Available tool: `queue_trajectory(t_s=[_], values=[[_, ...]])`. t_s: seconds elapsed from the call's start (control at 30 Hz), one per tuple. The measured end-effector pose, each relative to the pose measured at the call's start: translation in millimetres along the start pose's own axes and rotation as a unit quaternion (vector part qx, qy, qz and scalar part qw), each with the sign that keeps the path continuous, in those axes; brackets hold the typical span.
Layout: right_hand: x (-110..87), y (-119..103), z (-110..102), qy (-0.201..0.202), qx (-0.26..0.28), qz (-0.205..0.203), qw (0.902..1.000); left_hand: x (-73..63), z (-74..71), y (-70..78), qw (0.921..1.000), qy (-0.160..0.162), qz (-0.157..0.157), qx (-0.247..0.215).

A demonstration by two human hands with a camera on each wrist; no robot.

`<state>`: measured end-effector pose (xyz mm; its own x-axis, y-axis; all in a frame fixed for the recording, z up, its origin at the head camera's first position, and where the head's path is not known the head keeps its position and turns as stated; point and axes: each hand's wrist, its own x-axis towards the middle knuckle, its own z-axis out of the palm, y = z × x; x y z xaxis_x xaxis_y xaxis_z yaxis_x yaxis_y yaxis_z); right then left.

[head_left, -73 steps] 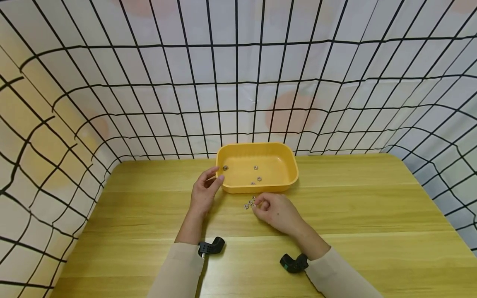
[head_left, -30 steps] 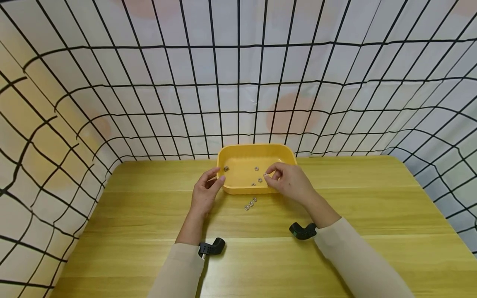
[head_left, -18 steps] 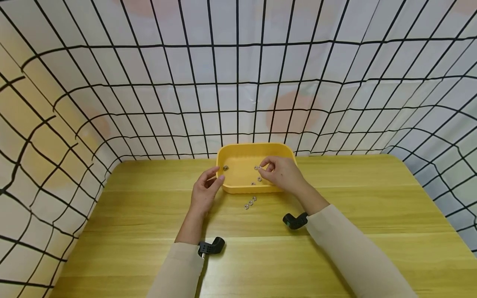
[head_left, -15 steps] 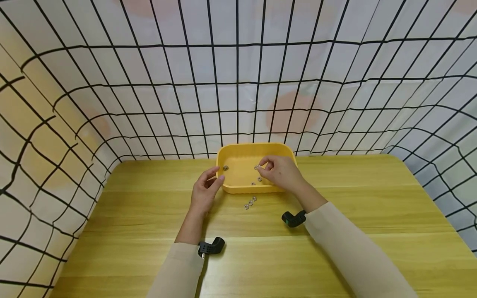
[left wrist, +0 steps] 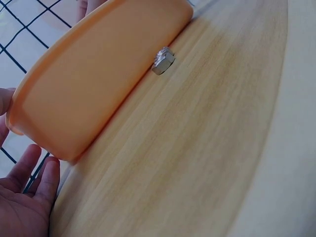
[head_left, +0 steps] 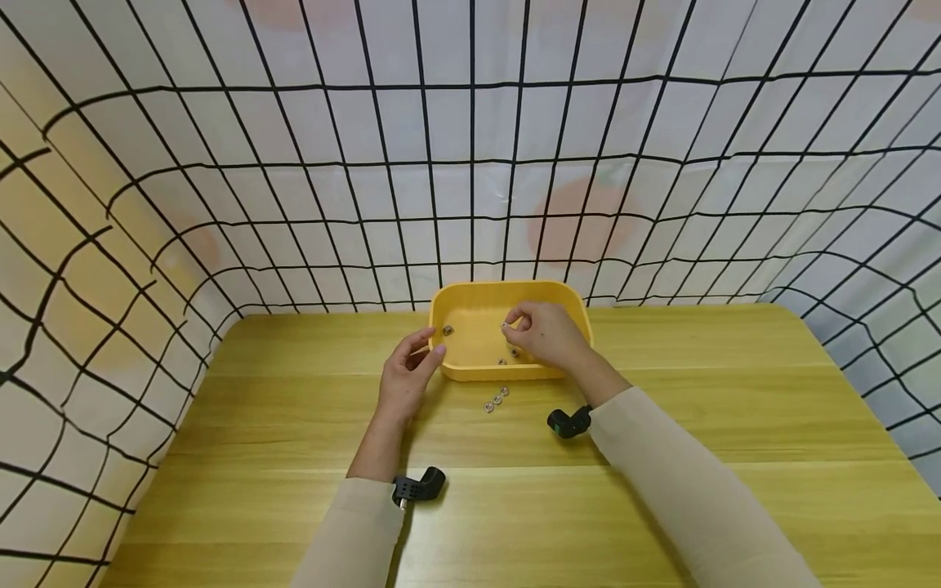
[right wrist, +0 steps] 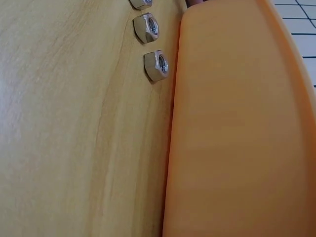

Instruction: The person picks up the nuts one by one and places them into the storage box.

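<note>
A yellow plastic tray (head_left: 470,373) stands at the back of the table. My left hand (head_left: 403,382) holds its left end, thumb over the rim and fingers along the outer wall. In the left wrist view, the left hand's fingers (left wrist: 24,170) lie beside the tray's lower corner. Above the tray floor, my right hand (head_left: 547,335) pinches a small metal nut (head_left: 504,326) between thumb and index finger. Other hex nuts lie inside, one nut (head_left: 448,331) at the left end and one nut (head_left: 515,353) below the right hand. Right wrist view hides the right hand's fingertips.
Three hex nuts (head_left: 497,400) form a slanting row on the wooden table (head_left: 294,408), just in front of the tray; the right wrist view shows one nut (right wrist: 157,65) close to its wall. A black wire grid (head_left: 470,218) rises behind the tray and along both sides.
My right hand has picked up one of the nuts in front of the tray and carried it over the tray, then shifted slightly left. The left hand has stayed at the rim.
</note>
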<state>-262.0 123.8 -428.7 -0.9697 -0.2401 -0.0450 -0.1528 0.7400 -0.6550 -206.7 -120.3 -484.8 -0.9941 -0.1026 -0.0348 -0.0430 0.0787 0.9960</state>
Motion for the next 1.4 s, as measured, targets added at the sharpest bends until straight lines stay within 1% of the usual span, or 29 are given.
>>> queue_trajectory(t_s=[0.3,0.57,0.6,0.63,0.83,0.87,0.97,1.2,1.27,1.4], values=[[-0.8,1.0,0.3,0.002,0.016,0.006,0.9998,-0.7,1.0,2.2,0.9999,0.001,-0.006,-0.01],[-2.2,-1.1,-1.3,0.006,0.013,0.019,0.9997,0.8,1.4,1.7,0.9999,0.001,-0.01,-0.012],[-2.3,-1.4,-1.4,0.007,0.013,0.019,0.9997,0.8,1.5,1.8,0.9999,0.001,-0.008,-0.013],[-2.5,-1.6,-1.5,0.007,0.015,0.02,0.9997,-1.1,2.1,5.5,0.9999,0.001,-0.01,-0.012],[-3.3,-1.4,-0.4,0.019,0.026,0.014,0.9994,0.6,2.2,3.5,0.9999,-0.002,-0.01,-0.014],[-3.8,-1.4,-0.3,0.023,0.031,0.012,0.9992,2.6,1.8,-0.8,0.9999,-0.001,-0.008,-0.014],[-6.0,-1.5,-0.1,0.042,0.052,0.001,0.9977,1.7,1.6,-2.1,0.9999,0.001,-0.005,-0.012],[-11.4,-4.7,-3.3,0.099,0.073,-0.057,0.9908,0.2,1.8,-0.9,0.9999,0.004,-0.004,-0.011],[-13.5,-7.5,-4.6,0.105,0.082,-0.064,0.989,0.4,1.6,-0.8,0.9999,0.004,-0.003,-0.01],[-20.1,-13.3,-6.8,0.101,0.105,-0.068,0.9869,0.7,0.9,-0.8,0.9999,0.003,-0.004,-0.011]])
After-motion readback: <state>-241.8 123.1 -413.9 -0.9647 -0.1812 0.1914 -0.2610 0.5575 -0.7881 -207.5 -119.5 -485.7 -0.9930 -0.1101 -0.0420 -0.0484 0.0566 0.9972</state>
